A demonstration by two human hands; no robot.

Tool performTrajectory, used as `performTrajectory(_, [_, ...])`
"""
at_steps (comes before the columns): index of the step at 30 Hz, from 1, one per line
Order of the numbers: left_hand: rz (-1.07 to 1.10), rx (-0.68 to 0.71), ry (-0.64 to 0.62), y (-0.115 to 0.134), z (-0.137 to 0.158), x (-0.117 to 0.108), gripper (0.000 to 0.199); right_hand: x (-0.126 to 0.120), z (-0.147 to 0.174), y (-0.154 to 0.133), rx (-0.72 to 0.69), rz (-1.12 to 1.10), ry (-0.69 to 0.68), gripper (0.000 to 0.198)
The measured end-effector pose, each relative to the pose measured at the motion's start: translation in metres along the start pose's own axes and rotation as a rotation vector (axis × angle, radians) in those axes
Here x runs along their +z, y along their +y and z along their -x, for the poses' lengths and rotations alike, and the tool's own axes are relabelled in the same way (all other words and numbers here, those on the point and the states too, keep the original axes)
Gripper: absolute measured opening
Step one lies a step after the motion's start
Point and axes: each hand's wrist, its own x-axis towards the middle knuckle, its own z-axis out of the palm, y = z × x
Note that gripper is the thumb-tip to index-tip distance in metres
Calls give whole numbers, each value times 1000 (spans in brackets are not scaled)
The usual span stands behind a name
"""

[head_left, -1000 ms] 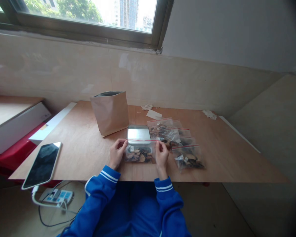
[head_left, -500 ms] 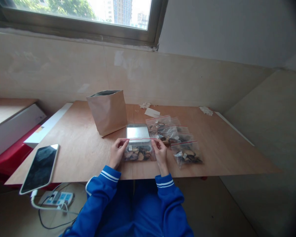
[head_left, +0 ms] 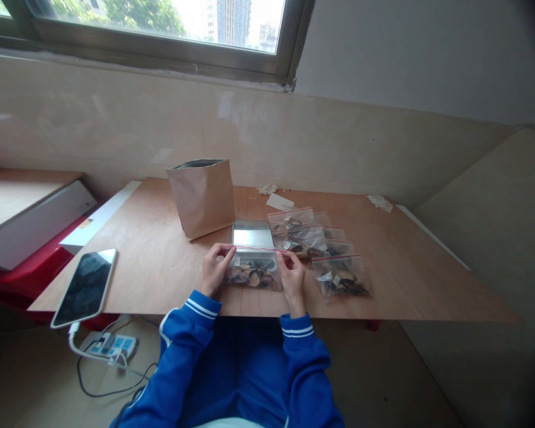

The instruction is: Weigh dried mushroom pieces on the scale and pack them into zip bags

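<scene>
Lying across the surface's (head_left: 410, 273) left front corner, a phone (head_left: 85, 279) pokes past the front edge, a white cable (head_left: 74, 342) plugged into its lower end. Left of centre toward the back edge stands a brown paper bag (head_left: 203, 202), its mouth open. Next, near the middle of the front edge, the left hand (head_left: 214, 270) has its fingers pinching the left end of a zip pouch (head_left: 254, 277) along the red strip; against a second ago, the two thumbs sit closer together, the right one drawn inward along the strip, while the bag and the other pouches keep their places. The held pouch is clear, its strip fairly straight and its lower part packed with tan, brown and dark slices, with a small white label at upper left. Its top overlaps a silver-topped flat box (head_left: 252, 233) just behind. The fingers of the right hand (head_left: 293, 276) pinch near the strip's right end. Right of that, similar pouches (head_left: 298, 233) overlap in a pile, and one front pouch (head_left: 342, 283) lies nearer the front edge
</scene>
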Motion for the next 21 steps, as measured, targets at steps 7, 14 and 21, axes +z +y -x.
performTrajectory(7, [84, -32, -48, 3, -1, 3, 29, 4, -5, -2, 57, -84, 35, 36])
performTrajectory(14, [160, -71, -45, 11, 12, 8, 30, 8, 3, -8, 133, -199, -74, 37])
performTrajectory(21, [175, -55, -22, 7, 16, 10, 29, 10, 10, -13, 88, -204, -33, 33])
